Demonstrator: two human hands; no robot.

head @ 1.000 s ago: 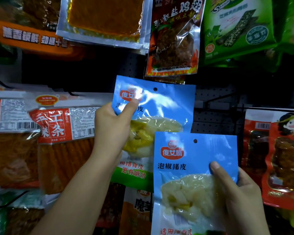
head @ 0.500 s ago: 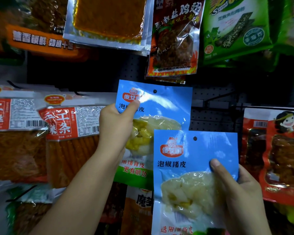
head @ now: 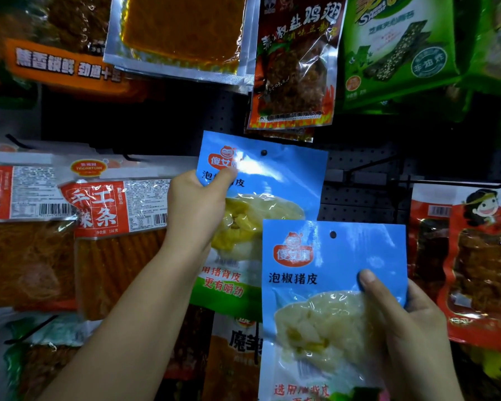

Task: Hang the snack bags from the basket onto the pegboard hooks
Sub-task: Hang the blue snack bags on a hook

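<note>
Black pegboard (head: 359, 198) fills the background, crowded with hanging snack packs: red-labelled ones at left, a green pack (head: 399, 47) at upper right, a flame-print pack (head: 295, 68) at top centre. Left hand (head: 197, 209) pinches the upper blue bag (head: 272, 180) by its left edge, thumb on the front near the logo. Right hand (head: 411, 322) grips the lower blue bag (head: 324, 285) at its right side, thumb across the front, fingers behind. Versus a second ago: upper bag has shifted slightly right and up, with its hang hole (head: 263, 152) now nearer the flame-print pack's bottom edge; lower bag has barely moved. Bare hook (head: 370, 163) sticks out at centre right, just right of the upper bag's top corner, and the hole isn't on it. Judgement: upper bag is being lined up but isn't hung; hole must get onto a hook tip. Lower bag waits its turn. Basket isn't visible. Risk: glossy film flexes, so the hole may miss the tip.
</note>
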